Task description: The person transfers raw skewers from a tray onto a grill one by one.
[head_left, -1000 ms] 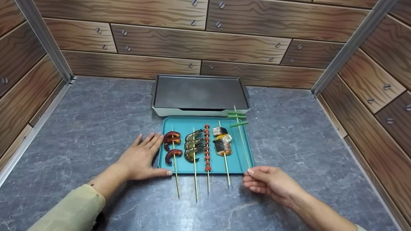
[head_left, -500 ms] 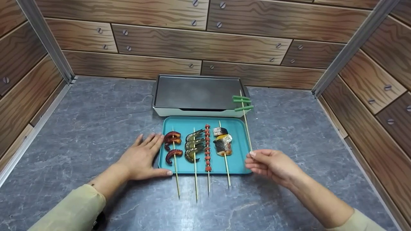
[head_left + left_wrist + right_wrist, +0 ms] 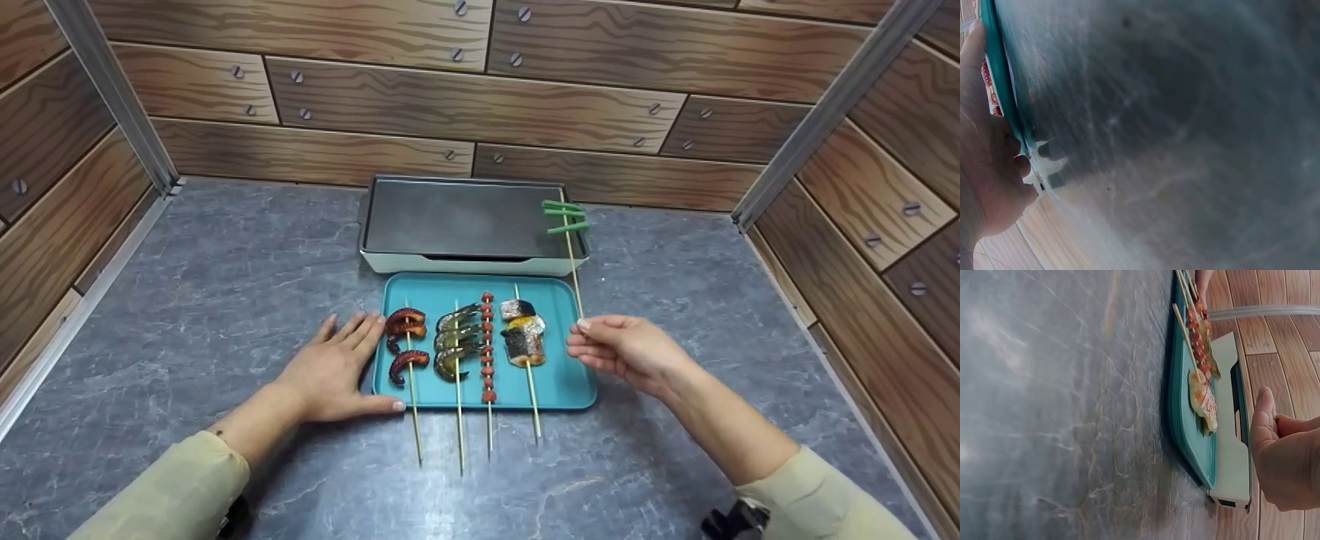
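My right hand [image 3: 626, 349] pinches the lower end of a thin skewer [image 3: 574, 277] that carries green pieces [image 3: 565, 217] near its tip. That tip lies over the right side of a dark griddle [image 3: 465, 217]. My left hand [image 3: 334, 367] rests at the left edge of a teal tray [image 3: 559, 390], fingers spread, thumb at its front corner. On the tray lie a tentacle skewer [image 3: 407, 360], a shrimp skewer [image 3: 457, 345], a skewer of small red pieces [image 3: 488, 349] and a fish skewer [image 3: 525, 337]. In the right wrist view the right hand [image 3: 1289, 450] is raised above the tray.
The griddle stands directly behind the tray, with a pale base [image 3: 390, 262]. Bare skewer ends stick out past the tray's front edge. Grey marbled tabletop [image 3: 247, 247] surrounds them, bounded by wood-patterned walls [image 3: 375, 97] with metal corner strips [image 3: 832, 112].
The right hand has moved forward, carrying the skewer with green pieces from the tray's right side to over the griddle. The left hand has stayed in place.
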Demonstrator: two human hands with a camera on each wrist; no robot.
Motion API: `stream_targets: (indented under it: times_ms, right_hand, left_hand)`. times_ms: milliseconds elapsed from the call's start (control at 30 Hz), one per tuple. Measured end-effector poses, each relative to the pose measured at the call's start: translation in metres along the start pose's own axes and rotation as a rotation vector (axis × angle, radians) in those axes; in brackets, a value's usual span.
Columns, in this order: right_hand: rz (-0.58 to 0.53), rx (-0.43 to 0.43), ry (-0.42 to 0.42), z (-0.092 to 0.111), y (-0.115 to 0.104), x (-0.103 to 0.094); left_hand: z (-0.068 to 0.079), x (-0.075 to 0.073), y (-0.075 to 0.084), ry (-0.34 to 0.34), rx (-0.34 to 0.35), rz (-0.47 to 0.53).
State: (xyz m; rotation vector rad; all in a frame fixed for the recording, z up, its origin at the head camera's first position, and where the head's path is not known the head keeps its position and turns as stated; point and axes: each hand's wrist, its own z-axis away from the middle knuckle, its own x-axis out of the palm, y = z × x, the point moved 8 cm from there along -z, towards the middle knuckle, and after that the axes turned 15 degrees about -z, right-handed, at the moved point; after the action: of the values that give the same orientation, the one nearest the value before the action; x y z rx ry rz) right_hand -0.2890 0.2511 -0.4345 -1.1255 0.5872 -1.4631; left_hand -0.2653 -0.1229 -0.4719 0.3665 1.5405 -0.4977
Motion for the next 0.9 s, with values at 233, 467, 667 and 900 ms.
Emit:
stream_targets:
  times_ms: [233,467,667,900]
  right_hand:
    - [-0.038,0.010,-0.008,-0.021,-0.006,0.002]
    - [-0.045,0.020,0.018,-0.046,-0.011,-0.003]
    - [-0.034,0.030,0.010,-0.062,-0.015,-0.008]
    - [-0.018,0.040,0.022,-0.074,-0.020,-0.011]
  left_hand:
    - [0.000,-0.001,-0.002,0.007,-0.003,0.013]
    - [-0.001,0.000,-0.001,-0.009,0.001,0.015]
    - [-0.001,0.001,-0.001,-0.009,0.003,0.009]
    - [-0.001,0.000,-0.001,-0.002,0.005,-0.002]
